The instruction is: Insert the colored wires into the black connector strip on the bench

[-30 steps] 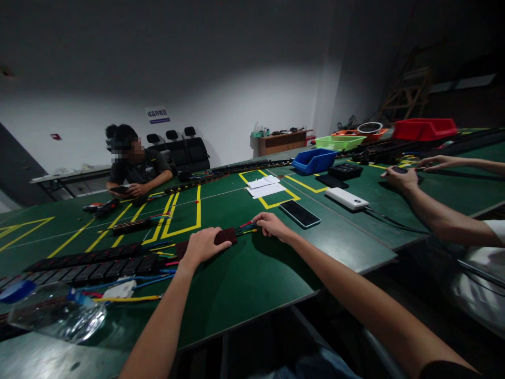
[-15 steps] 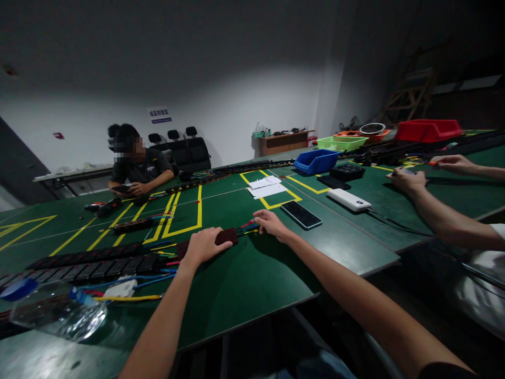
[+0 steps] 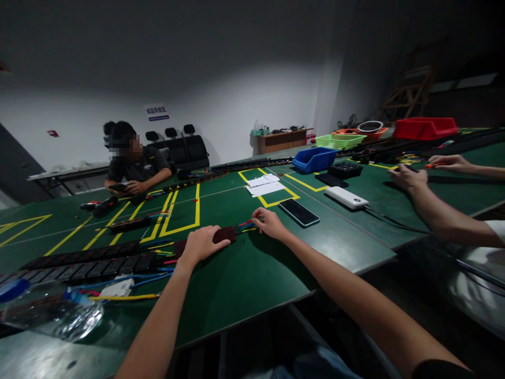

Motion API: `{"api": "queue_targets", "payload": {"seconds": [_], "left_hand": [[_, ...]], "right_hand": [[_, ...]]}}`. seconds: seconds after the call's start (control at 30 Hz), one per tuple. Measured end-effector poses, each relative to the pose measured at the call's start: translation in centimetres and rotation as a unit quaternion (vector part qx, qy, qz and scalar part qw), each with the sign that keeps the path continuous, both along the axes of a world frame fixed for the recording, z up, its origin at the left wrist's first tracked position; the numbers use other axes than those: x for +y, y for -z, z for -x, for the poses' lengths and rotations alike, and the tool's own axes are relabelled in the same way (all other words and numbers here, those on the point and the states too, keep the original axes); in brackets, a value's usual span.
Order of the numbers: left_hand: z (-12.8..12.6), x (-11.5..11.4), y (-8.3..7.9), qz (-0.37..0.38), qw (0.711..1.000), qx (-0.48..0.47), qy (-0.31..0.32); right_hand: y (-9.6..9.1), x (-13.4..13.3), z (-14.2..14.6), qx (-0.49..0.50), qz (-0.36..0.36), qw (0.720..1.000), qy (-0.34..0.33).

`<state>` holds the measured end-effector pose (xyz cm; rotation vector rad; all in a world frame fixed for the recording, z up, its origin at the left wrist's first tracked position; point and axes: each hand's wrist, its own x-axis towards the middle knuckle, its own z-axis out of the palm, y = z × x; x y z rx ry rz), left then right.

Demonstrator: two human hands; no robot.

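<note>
My left hand (image 3: 202, 244) lies over a dark reddish-brown strip-shaped block (image 3: 226, 235), its fingers wrapped over the far side and its thumb along the near side. Red, blue, green and yellow wires (image 3: 244, 227) come out of the block's right end. At their free ends my right hand (image 3: 270, 223) is closed in a pinch, with thumb and forefinger together on the wires; which wire is between them cannot be made out. A black phone (image 3: 300, 211) lies just beyond my right hand.
Rows of black modules (image 3: 122, 263) with coloured leads and a clear bottle (image 3: 55, 313) lie left on the green table (image 3: 236, 284). Right are a white power bank (image 3: 346, 197), a blue bin (image 3: 313, 159) and a co-worker's hands (image 3: 412, 179). Another person (image 3: 138, 163) sits across.
The view has shifted slightly. My right fingertips have drawn closer together at the wire ends. My left hand stays on the block.
</note>
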<state>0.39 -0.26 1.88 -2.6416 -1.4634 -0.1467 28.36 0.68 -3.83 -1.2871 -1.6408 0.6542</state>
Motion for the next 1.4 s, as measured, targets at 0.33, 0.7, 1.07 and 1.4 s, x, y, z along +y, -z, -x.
{"api": "queue_targets", "payload": {"seconds": [0.33,0.7,1.07,1.4], "left_hand": [[0.0,0.0,0.0,0.001,1.0,0.004,-0.002],[0.0,0.1,0.1,0.006,1.0,-0.006,-0.004],[0.0,-0.1,0.0,0.006,1.0,-0.005,-0.008],[0.0,-0.1,0.1,0.002,1.0,-0.01,0.001]], "right_hand": [[-1.4,-1.3,0.0,-0.294,-0.054,0.952,0.06],[-1.4,-1.4,0.5,-0.312,-0.071,0.946,0.046],[-1.7,-1.6,1.2,-0.343,-0.06,0.935,0.07],[-2.4,-2.0,1.0,-0.352,-0.049,0.93,0.089]]}}
